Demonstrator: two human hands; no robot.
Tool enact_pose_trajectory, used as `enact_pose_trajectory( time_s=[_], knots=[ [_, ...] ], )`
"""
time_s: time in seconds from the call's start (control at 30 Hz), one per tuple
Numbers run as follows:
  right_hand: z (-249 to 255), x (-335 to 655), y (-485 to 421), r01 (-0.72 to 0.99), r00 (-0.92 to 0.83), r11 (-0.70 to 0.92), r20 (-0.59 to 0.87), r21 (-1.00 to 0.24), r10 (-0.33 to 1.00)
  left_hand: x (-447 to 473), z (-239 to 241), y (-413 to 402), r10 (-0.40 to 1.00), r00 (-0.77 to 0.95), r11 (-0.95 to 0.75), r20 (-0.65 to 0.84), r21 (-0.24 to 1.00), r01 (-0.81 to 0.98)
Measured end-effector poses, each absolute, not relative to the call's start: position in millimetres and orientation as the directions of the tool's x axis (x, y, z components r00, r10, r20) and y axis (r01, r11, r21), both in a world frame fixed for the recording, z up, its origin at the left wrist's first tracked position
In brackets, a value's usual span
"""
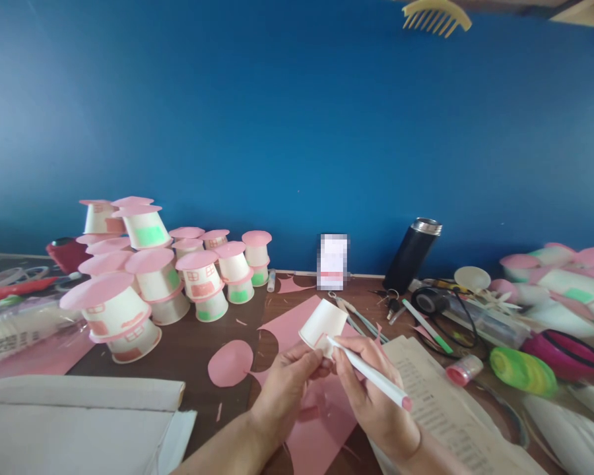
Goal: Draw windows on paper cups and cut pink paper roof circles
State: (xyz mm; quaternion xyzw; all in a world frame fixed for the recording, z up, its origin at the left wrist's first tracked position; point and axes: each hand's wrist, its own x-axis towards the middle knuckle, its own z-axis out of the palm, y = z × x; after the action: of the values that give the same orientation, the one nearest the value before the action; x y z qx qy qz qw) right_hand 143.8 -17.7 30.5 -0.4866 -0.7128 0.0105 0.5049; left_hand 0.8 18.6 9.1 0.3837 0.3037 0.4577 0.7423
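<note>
Far to the left of the fingers, a cluster of paper-cup houses with pink round roofs stands stacked on the worktop, some with green patches, some with pink drawn windows. Nearer, just left of the left hand, a pink paper disc lies flat on the dark wood.

The left hand has its fingers closed on the lower edge of a white paper cup, holding it tilted above a pink paper sheet that lies under both hands. The cup sits just above and between the two hands, its rim toward the fingers.

The right hand grips a white marker with a pink cap end, fingers wrapped round its barrel; the marker's tip touches the cup near its rim.

Behind the hands, scissors lie on the worktop, and a black flask leans against the blue wall. To the right of the right hand lies a printed paper, then a green-tipped pen, a small pink glitter tube, a green-yellow roll and a magenta ring. More pink-and-white cup pieces pile at the far right.
</note>
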Motion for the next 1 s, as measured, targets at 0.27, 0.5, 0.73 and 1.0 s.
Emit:
enact_pose_trajectory(
  time_s=[0.27,0.5,0.73,1.0],
  knots=[
    [28,146,-17,0.682,-0.013,0.518,0.699,-0.517,0.715,0,15,17,0.933,0.347,0.228,-0.089,0.894,-0.385],
    [27,145,-18,0.664,-0.005,0.508,0.676,-0.549,0.737,-4,25,16,0.958,0.282,0.111,-0.051,0.973,-0.201],
    [28,145,-18,0.666,0.0,0.492,0.66,-0.561,0.751,-5,37,15,0.963,0.256,-0.058,0.079,0.994,-0.089],
    [26,145,-18,0.664,0.003,0.486,0.652,-0.569,0.758,-5,38,15,0.966,0.252,-0.035,0.063,0.993,-0.113]
  ],
)
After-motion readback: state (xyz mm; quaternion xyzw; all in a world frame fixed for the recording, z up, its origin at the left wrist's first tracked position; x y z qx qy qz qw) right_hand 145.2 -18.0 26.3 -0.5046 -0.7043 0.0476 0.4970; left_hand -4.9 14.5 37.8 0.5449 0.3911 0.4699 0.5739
